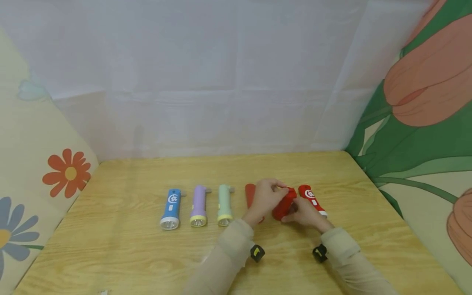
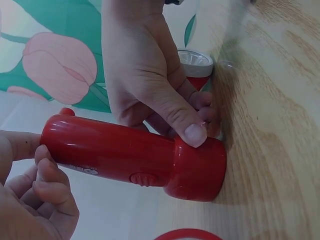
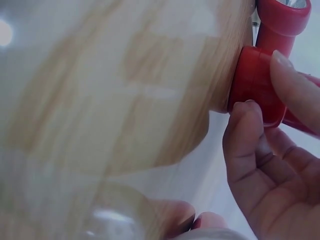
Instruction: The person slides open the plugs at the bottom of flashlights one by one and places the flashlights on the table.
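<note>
A red flashlight [image 1: 283, 208] stands on its wide head on the wooden table, its tail end up, slightly tilted in the head view. My left hand [image 1: 268, 197] pinches around the tail end; in the left wrist view its fingertips [image 2: 44, 154] meet the end of the barrel. Lower down, my right hand [image 1: 305, 213] grips the flashlight's head, with the thumb [image 3: 290, 75] on one side and fingers on the other. A sliding switch [image 2: 143, 179] shows on the barrel. Partly hidden behind my left hand lies another red flashlight [image 1: 250, 196].
Right of my hands lies a red flashlight with a white emblem [image 1: 309, 197]. To the left, blue [image 1: 172, 208], purple [image 1: 199, 203] and pale green [image 1: 224, 203] flashlights lie in a row, lenses toward me. A white cloth [image 1: 206, 90] hangs behind the table; flowered panels flank it.
</note>
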Demonstrator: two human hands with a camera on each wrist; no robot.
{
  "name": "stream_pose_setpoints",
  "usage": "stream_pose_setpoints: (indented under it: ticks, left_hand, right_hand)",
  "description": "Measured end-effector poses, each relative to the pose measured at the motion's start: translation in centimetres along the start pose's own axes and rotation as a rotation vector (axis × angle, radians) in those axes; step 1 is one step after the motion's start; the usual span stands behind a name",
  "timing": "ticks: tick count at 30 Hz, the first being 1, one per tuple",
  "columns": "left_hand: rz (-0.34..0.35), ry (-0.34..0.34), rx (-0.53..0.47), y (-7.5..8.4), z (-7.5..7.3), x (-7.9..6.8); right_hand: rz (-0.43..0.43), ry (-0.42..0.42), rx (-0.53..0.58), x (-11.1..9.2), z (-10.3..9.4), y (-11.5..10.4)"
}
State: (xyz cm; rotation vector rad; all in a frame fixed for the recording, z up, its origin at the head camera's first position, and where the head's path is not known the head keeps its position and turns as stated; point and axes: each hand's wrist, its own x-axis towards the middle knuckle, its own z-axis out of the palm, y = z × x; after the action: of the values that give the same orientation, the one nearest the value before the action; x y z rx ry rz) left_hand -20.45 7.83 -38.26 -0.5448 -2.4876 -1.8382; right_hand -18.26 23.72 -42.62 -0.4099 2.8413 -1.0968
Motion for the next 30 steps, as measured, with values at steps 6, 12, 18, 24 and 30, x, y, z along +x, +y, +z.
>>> stream_pose_setpoints:
  ticks: [6, 12, 18, 24, 30]
  left_hand:
    - [-0.014, 0.003, 0.003, -0.09, 0.16, 0.06]
    - [-0.029, 0.015, 0.008, -0.10, 0.33, 0.18]
    - [-0.037, 0.023, 0.008, -0.12, 0.37, 0.21]
    - [-0.066, 0.031, 0.016, -0.15, 0.45, 0.29]
    - [-0.063, 0.026, 0.048, 0.00, 0.41, 0.37]
  right_hand:
    - [-0.006, -0.009, 0.015, -0.06, 0.02, 0.00]
    - [0.006, -0.015, 0.002, -0.01, -0.05, -0.21]
    - [-0.011, -0.016, 0.026, -0.03, -0.06, -0.25]
    - [-0.017, -0.006, 0.046, -0.04, -0.02, -0.38]
    - [-0.008, 0.005, 0.023, -0.06, 0.02, -0.50]
